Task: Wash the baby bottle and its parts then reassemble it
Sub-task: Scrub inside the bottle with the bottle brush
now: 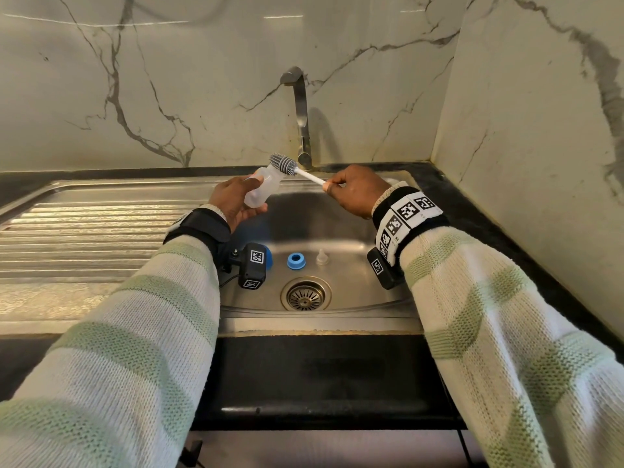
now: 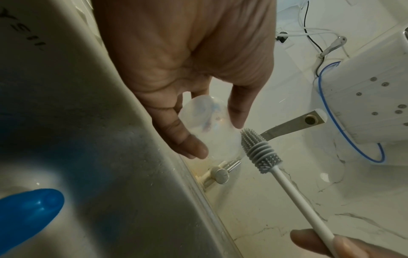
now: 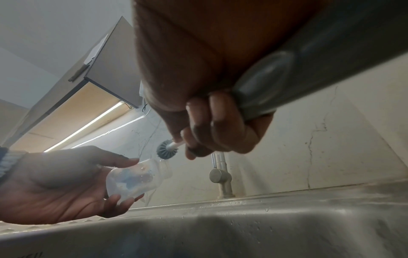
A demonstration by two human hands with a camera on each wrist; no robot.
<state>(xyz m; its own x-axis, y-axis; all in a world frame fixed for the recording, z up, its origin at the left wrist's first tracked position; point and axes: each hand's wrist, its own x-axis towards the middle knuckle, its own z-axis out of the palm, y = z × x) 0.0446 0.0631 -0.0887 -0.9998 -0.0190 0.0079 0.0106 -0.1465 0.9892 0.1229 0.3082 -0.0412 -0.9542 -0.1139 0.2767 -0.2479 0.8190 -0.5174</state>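
Head view: left hand (image 1: 233,202) grips the translucent baby bottle (image 1: 261,190) around its lower body, thumb on one side, fingers wrapped on the other, bottle tilted with its open mouth pointing up and to the right, held over the left part of the sink basin (image 1: 337,231). Right hand (image 1: 354,190) pinches the white handle of the bottle brush (image 1: 297,168) near its end, fingers curled around it. Grey silicone brush head sits right at the bottle mouth; can't tell from this view whether the tip is inside. Left wrist view: brush head (image 2: 258,150) is beside the rim of the bottle (image 2: 207,125), mostly outside, bristled tip touching or nearly touching the neck; thumb and a finger of the left hand (image 2: 187,61) bracket the bottle. Right wrist view: brush head (image 3: 166,149) is just above the bottle mouth (image 3: 163,167), right hand (image 3: 216,129) clamped on the handle, left hand (image 3: 59,185) cradling the bottle (image 3: 134,179) from below; droplets visible inside the bottle. On the basin floor in the head view: blue collar ring (image 1: 296,261) and clear nipple (image 1: 322,257) stand side by side, apart, just behind the drain strainer (image 1: 305,294). A blue cap (image 1: 268,257) lies left of the ring, mostly hidden behind the left wrist camera. Tap (image 1: 300,113) stands behind the basin, spout above the hands, no water stream visible. Ribbed drainboard (image 1: 84,231) to the left.
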